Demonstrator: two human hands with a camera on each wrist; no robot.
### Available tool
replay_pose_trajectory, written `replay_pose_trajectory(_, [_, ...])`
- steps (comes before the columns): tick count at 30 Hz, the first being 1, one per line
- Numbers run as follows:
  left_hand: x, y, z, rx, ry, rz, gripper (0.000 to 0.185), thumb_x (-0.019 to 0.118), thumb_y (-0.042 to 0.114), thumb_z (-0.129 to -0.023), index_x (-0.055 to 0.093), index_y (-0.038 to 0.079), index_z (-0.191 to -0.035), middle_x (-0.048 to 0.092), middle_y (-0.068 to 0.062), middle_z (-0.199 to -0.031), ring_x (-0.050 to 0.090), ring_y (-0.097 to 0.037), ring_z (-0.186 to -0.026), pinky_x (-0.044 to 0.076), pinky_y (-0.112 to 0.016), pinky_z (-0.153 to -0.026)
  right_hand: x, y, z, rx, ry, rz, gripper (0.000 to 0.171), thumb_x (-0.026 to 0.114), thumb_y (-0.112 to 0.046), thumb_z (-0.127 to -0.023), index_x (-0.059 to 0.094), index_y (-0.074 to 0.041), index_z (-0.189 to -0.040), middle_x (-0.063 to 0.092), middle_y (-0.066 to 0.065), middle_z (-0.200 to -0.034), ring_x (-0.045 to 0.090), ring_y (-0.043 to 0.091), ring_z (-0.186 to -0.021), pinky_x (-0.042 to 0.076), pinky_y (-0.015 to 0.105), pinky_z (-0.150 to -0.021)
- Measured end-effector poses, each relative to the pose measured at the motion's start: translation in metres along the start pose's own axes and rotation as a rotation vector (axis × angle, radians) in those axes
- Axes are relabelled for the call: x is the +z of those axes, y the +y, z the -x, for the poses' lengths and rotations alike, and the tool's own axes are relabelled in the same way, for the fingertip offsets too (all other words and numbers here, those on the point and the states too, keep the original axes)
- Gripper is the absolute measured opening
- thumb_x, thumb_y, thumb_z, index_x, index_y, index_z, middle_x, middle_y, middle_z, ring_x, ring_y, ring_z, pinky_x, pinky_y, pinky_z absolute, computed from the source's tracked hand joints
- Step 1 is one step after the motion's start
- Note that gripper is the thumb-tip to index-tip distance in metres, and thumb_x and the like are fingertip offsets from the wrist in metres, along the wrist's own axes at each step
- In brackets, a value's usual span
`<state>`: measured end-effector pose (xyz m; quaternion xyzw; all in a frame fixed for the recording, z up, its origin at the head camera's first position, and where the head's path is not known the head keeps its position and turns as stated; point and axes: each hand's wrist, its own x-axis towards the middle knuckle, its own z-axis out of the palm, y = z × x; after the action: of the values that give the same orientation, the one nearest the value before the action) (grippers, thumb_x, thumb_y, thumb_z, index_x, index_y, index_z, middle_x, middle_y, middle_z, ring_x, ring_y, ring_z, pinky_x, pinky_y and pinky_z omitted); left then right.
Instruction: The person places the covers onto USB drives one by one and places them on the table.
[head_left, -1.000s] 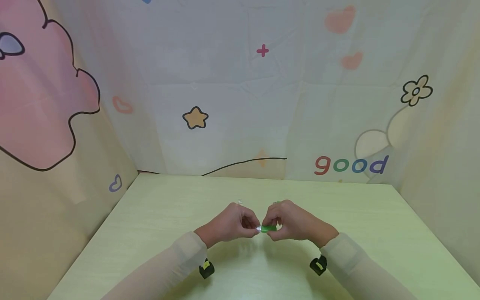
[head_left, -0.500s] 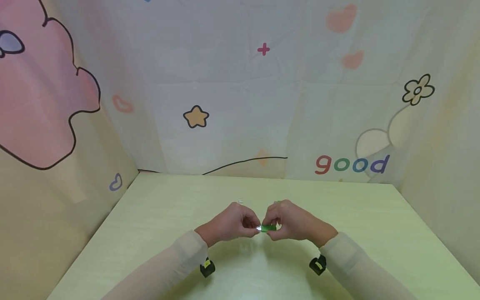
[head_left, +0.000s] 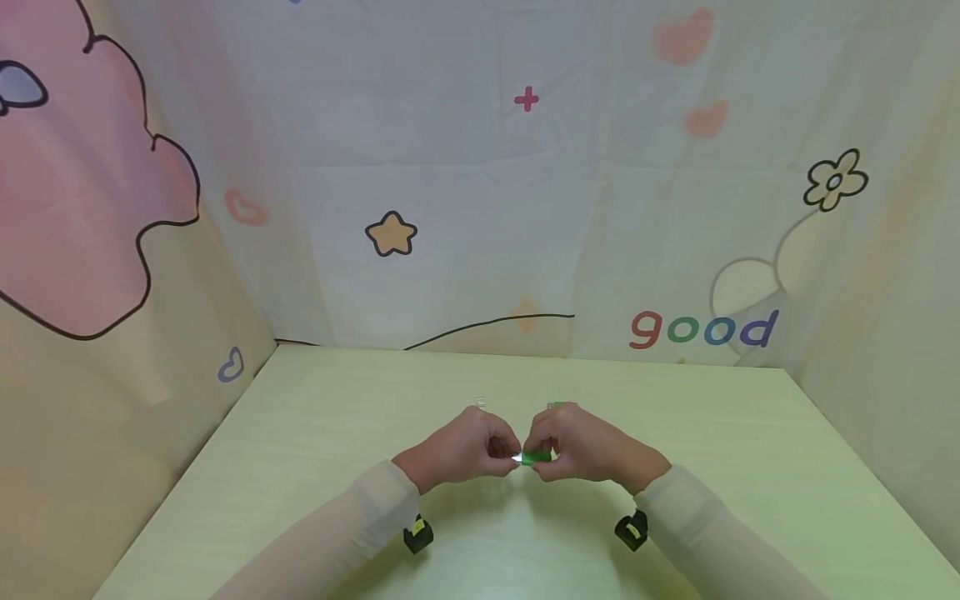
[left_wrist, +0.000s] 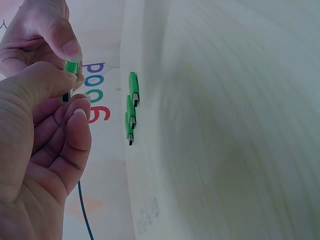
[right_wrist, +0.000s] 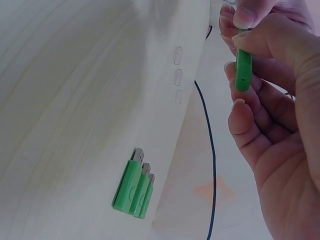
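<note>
Head view: left hand (head_left: 461, 450) and right hand (head_left: 581, 446) meeting fingertip to fingertip just above the pale green table (head_left: 300, 433), near its middle. Green USB stick (head_left: 537, 457) pinched in the right hand's curled fingers, silvery end poking toward the left hand. Left fingers curled, pinching at that silvery end — what exactly sits between them too small to tell. Pale sleeves on both forearms, black wrist devices underneath. Tiny clear and green bits on the table just behind the hands, barely legible here. Cartoon-print backdrop (head_left: 480, 183) behind, with the word "good".

Left wrist view: left hand (left_wrist: 45, 145) filling the left side, thumb and fingers curled onto the near end of the green USB stick (left_wrist: 70, 75); right hand (left_wrist: 42, 35) above, thumb pressed on the stick's other end. Three spare green USB sticks (left_wrist: 131, 107) lying side by side on the table, well apart from the hands. Small clear caps (left_wrist: 150, 212) lower on the table, blurry.

Right wrist view: right hand (right_wrist: 270, 100) gripping the green USB stick (right_wrist: 243, 70) between thumb and curled fingers, stick upright in frame. Left hand's fingertip just visible at the stick's top end. Spare green USB sticks (right_wrist: 134, 187) in a tight row on the table, metal plugs pointing up-frame. Three clear caps (right_wrist: 177, 75) in a line near the table's far edge — apart from the sticks.
</note>
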<state>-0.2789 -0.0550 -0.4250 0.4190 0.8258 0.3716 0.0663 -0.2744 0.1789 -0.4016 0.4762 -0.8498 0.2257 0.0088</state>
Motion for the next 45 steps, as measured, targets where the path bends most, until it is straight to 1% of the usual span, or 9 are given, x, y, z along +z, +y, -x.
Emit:
replay_pose_trajectory(4, [0.001,-0.002,-0.001,-0.008,-0.002,-0.018,0.004,0.076,0.006,-0.09,0.078,0.005,-0.094,0.077,-0.001,-0.085,0.064,0.005,-0.069,0.056,-0.016,-0.066,0.003,0.003,0.0,0.01,-0.004,-0.013,0.011,0.078,-0.007,-0.083,0.08,-0.014,-0.091,0.067,-0.016,-0.082,0.061,0.002,-0.073,0.051,0.024,-0.08])
replay_pose_trajectory(11, [0.005,-0.008,-0.004,-0.012,-0.016,-0.038,0.004,0.076,0.008,-0.091,0.078,0.007,-0.094,0.076,0.0,-0.086,0.064,0.005,-0.07,0.056,-0.015,-0.067,0.007,0.008,0.003,0.038,-0.004,-0.039,0.012,0.078,-0.008,-0.084,0.08,-0.016,-0.092,0.07,-0.011,-0.085,0.062,0.004,-0.074,0.057,0.023,-0.068])
replay_pose_trajectory(15, [0.006,-0.013,-0.004,-0.015,-0.01,-0.043,0.004,0.077,0.009,-0.09,0.078,0.008,-0.094,0.076,0.002,-0.085,0.064,0.004,-0.07,0.056,-0.016,-0.068,0.011,0.011,0.004,0.04,0.015,-0.051,0.012,0.08,-0.008,-0.083,0.08,-0.014,-0.093,0.071,-0.007,-0.085,0.063,0.005,-0.073,0.057,0.024,-0.068])
replay_pose_trajectory(18, [0.007,-0.017,-0.005,-0.025,0.0,-0.03,0.005,0.079,0.009,-0.088,0.077,0.008,-0.093,0.075,0.002,-0.084,0.063,0.004,-0.069,0.056,-0.016,-0.067,0.013,0.013,0.006,0.065,0.025,-0.058,0.011,0.081,-0.01,-0.083,0.079,-0.013,-0.094,0.071,-0.006,-0.085,0.063,0.006,-0.073,0.056,0.022,-0.068])
replay_pose_trajectory(23, [0.01,-0.023,-0.007,-0.04,0.014,0.007,0.004,0.08,0.008,-0.088,0.077,0.007,-0.09,0.075,0.002,-0.083,0.064,0.004,-0.069,0.056,-0.017,-0.067,0.017,0.018,0.01,0.113,0.023,-0.087,0.011,0.083,-0.012,-0.084,0.08,-0.013,-0.095,0.071,-0.007,-0.086,0.062,-0.001,-0.073,0.058,0.023,-0.069])
replay_pose_trajectory(28, [0.012,-0.028,-0.009,-0.075,0.003,-0.018,0.004,0.08,0.009,-0.088,0.076,0.008,-0.09,0.074,0.004,-0.082,0.063,0.004,-0.069,0.056,-0.016,-0.068,0.025,0.025,0.009,0.132,0.024,-0.088,0.011,0.082,-0.011,-0.085,0.08,-0.014,-0.096,0.071,-0.008,-0.085,0.06,-0.003,-0.074,0.058,0.023,-0.07])
replay_pose_trajectory(35, [0.013,-0.032,-0.013,-0.175,-0.028,-0.107,0.003,0.079,0.012,-0.089,0.077,0.011,-0.091,0.069,0.01,-0.079,0.059,0.001,-0.071,0.052,-0.016,-0.069,0.038,0.034,0.005,0.231,0.013,-0.106,0.012,0.083,-0.013,-0.085,0.081,-0.013,-0.097,0.07,-0.009,-0.085,0.058,-0.001,-0.074,0.054,0.019,-0.069])
replay_pose_trajectory(41, [0.015,-0.036,-0.016,-0.19,-0.03,-0.225,0.003,0.078,0.013,-0.089,0.078,0.013,-0.093,0.067,0.012,-0.081,0.055,-0.001,-0.074,0.049,-0.016,-0.071,0.04,0.035,-0.001,0.262,0.01,-0.111,0.01,0.083,-0.011,-0.085,0.081,-0.01,-0.094,0.071,-0.006,-0.085,0.059,0.002,-0.073,0.053,0.019,-0.068])
replay_pose_trajectory(45, [0.015,-0.036,-0.018,-0.196,-0.03,-0.267,0.003,0.078,0.012,-0.089,0.078,0.014,-0.091,0.067,0.011,-0.083,0.054,-0.003,-0.076,0.049,-0.017,-0.073,0.04,0.036,-0.004,0.273,-0.001,-0.112,0.01,0.084,-0.011,-0.085,0.081,-0.01,-0.094,0.07,-0.004,-0.085,0.059,0.003,-0.074,0.052,0.019,-0.068])
